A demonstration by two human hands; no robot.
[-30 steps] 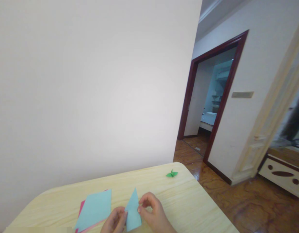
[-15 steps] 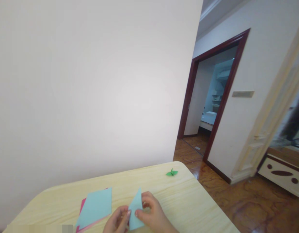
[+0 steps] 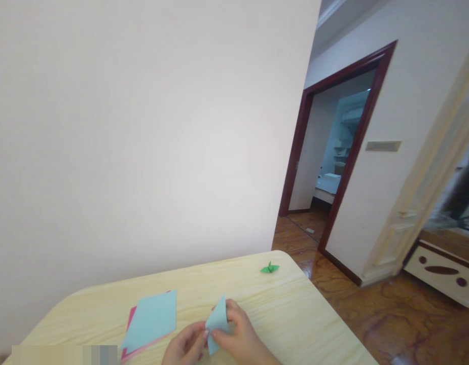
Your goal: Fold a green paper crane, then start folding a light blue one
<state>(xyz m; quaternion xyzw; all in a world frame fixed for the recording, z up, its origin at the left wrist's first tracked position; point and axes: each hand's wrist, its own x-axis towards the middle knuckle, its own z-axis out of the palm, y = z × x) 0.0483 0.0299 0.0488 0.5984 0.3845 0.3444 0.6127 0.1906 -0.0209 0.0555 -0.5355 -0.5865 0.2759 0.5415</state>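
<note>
A folded light blue paper point(image 3: 218, 318) is held up between both hands near the front of the table, one pointed corner upward. My left hand point(image 3: 186, 344) pinches its lower left edge between thumb and fingers. My right hand point(image 3: 240, 332) grips its right side, the thumb on the near face and the fingers behind. To the left, a flat light blue sheet point(image 3: 152, 319) lies over pink paper point(image 3: 132, 313), whose edges stick out. A small green folded paper figure point(image 3: 270, 268) rests near the far right corner.
The pale wood-grain table point(image 3: 105, 304) has rounded corners and stands against a white wall point(image 3: 161, 152). Beyond its right edge are a brown patterned floor point(image 3: 371, 314), a dark red door frame point(image 3: 356, 157) and a white cabinet with dark ovals point(image 3: 439, 274).
The held paper has shifted slightly up and right and is turned, showing a narrower lower part. Both hands stay closed on it. The view has moved a little.
</note>
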